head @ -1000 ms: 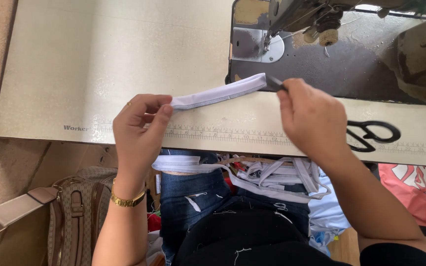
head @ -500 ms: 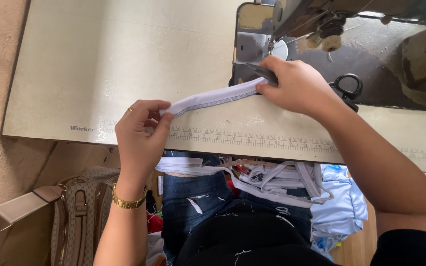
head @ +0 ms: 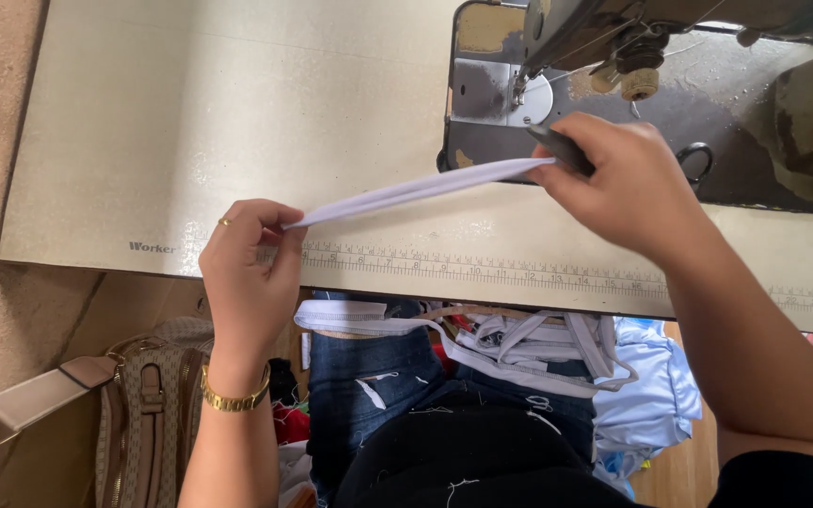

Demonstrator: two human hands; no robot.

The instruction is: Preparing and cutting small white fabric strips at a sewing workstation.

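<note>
The right hand (head: 637, 183) has moved up to the machine (head: 613, 38) since a second ago; both hands' fingers stay pinched shut on the strip (head: 416, 190), left hand (head: 247, 263) holding it taut over the surface (head: 237, 113).

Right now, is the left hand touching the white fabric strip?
Touching. The head view shows the left hand pinching the end of the white fabric strip between thumb and fingers.
</note>
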